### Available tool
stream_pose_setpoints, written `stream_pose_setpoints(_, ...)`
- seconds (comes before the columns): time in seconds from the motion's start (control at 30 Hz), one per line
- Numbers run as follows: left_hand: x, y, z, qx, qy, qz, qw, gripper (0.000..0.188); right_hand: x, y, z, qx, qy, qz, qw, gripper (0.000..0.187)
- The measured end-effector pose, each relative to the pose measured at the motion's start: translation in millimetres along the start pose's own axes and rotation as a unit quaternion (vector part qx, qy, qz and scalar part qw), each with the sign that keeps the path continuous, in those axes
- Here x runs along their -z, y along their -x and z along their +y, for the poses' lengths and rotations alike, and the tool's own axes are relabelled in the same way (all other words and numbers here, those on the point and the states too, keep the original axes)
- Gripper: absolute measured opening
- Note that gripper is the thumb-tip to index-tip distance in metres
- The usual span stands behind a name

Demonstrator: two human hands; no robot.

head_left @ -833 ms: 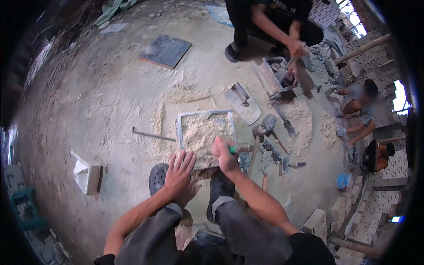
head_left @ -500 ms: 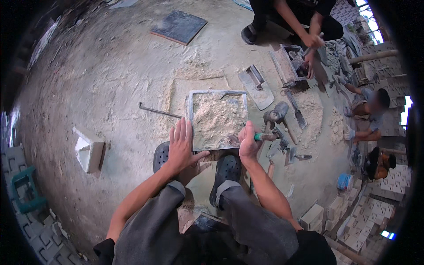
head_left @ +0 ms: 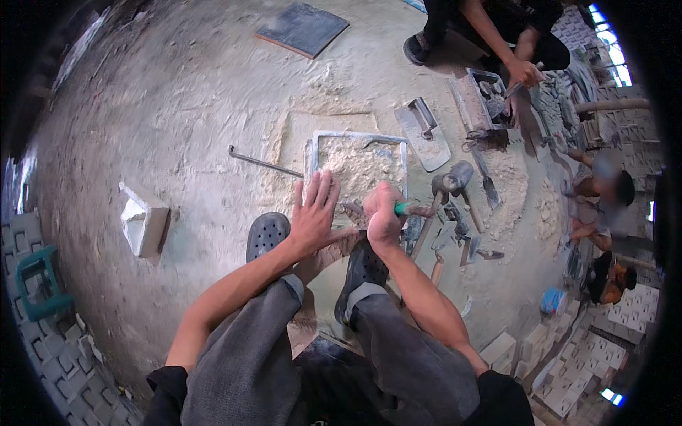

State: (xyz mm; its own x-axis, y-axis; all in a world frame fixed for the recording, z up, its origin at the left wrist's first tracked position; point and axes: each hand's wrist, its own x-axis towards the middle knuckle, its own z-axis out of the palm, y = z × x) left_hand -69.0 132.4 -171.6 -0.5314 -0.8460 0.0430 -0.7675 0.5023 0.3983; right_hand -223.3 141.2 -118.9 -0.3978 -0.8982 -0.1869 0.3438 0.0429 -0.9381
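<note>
A rectangular metal frame (head_left: 355, 134) lies on the floor in front of my shoes, filled with crumbly pale sandy material (head_left: 362, 162). Over its near left corner, my left hand (head_left: 316, 216) is open, fingers stretched forward and thumb out to the right. My right hand (head_left: 383, 216) is closed around a tool with a green and brown handle (head_left: 405, 209) at the near right part of the frame. The tool's working end is mostly hidden by the hand; a dull, dirty part shows on its left, looking like a trowel blade.
Right of the frame lie a plastering float (head_left: 425, 138), a mallet (head_left: 455, 179) and several small trowels. A metal rod (head_left: 264, 162) and a white block (head_left: 144, 221) are at left, a dark board (head_left: 304, 28) beyond. At far right a co-worker's hand (head_left: 524, 73) works over a metal mould box (head_left: 494, 96).
My right hand has moved left and slightly up with the tool, over the material's near edge. My left hand has shifted forward and right. The whole view has shifted slightly.
</note>
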Motion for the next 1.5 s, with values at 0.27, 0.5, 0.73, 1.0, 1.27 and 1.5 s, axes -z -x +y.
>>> stream_pose_setpoints(0.27, -7, 14, -20, -0.123, -0.029, 0.003, 0.992, 0.095, 10, -14, -9, 0.022, -0.021, -0.024, 0.999, 0.045)
stream_pose_setpoints(0.5, -8, 23, -12, 0.098, 0.095, 0.029, 0.990, 0.138, -3, 9, 6, 0.001, 0.085, -0.094, 0.992, 0.043)
stream_pose_setpoints(0.73, -9, 19, -16, 0.182, 0.150, -0.006, 0.972, 0.144, -31, 14, -20, 0.012, 0.107, -0.145, 0.984, 0.044)
stream_pose_setpoints(1.0, -12, 25, -15, 0.165, 0.139, -0.020, 0.976, 0.148, -19, 11, -9, 0.010, 0.160, -0.119, 0.980, 0.040)
stream_pose_setpoints(1.27, -18, 20, -16, 0.190, 0.159, -0.019, 0.969, 0.144, -23, 8, 1, 0.115, 0.251, -0.189, 0.942, 0.035)
stream_pose_setpoints(1.5, -19, 27, -19, 0.210, 0.156, -0.033, 0.965, 0.145, -29, 21, 3, 0.070, 0.184, -0.171, 0.966, 0.040)
